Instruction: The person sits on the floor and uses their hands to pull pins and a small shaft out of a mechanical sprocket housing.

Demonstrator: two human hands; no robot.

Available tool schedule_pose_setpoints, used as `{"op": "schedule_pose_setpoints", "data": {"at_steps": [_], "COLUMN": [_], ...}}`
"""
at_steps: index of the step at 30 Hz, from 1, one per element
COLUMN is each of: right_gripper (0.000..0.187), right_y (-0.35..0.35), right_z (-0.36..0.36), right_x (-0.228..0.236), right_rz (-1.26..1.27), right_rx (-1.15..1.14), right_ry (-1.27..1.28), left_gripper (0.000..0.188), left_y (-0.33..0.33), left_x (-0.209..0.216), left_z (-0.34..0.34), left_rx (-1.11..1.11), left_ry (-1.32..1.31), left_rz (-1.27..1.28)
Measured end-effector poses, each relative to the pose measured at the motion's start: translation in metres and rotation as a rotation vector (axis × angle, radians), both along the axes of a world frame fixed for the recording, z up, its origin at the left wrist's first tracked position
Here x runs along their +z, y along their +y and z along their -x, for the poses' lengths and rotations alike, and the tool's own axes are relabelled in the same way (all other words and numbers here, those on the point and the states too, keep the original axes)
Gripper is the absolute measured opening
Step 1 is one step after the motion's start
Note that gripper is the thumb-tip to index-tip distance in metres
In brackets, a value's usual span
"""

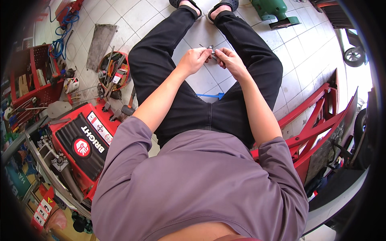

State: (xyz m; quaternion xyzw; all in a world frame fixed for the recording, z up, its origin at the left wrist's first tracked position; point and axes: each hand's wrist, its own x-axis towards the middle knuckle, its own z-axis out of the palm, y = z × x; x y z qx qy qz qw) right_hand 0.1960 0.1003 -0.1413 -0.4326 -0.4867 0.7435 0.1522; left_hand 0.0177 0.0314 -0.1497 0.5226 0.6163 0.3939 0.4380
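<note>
Between my knees, my left hand (194, 61) and my right hand (230, 61) meet, fingertips almost touching. Both are closed in a pinch on a small silvery metal part (212, 50). A thin, dark piece sticks out past the fingertips of my left hand. Fingers cover most of the part, so its exact kind does not show. My forearms rest near my thighs, over black trousers. Below the hands, a blue strip (212, 95) lies on the tiled floor close to my lap.
By my left knee stands a round red tub (128, 78) of hand tools, beside a hammer (128, 109) and a red-and-black machine case (82, 140). Farther left are a red tool cabinet (40, 94) and a blue hose (61, 48). A green machine (270, 9) and red metal frame (307, 138) stand right.
</note>
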Motion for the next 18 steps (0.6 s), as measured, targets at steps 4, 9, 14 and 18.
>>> {"op": "schedule_pose_setpoints", "data": {"at_steps": [4, 9, 14, 18], "right_gripper": [0.031, 0.033, 0.033, 0.027], "right_y": [0.0, -0.001, -0.002, -0.002], "right_z": [-0.001, 0.002, -0.003, -0.002], "right_x": [0.002, 0.003, 0.001, 0.002], "right_rz": [-0.028, -0.036, -0.027, -0.009], "right_rx": [-0.004, 0.005, 0.002, 0.008], "right_ry": [-0.022, -0.012, -0.014, 0.003], "left_gripper": [0.032, 0.024, 0.021, 0.02], "left_y": [0.0, 0.0, -0.001, 0.0], "left_x": [0.013, -0.017, 0.011, 0.009], "left_z": [-0.002, 0.011, 0.001, 0.001], "left_rx": [-0.026, -0.078, -0.039, -0.07], "left_ry": [-0.006, -0.022, 0.022, -0.001], "left_rz": [0.015, 0.07, -0.032, -0.035]}}
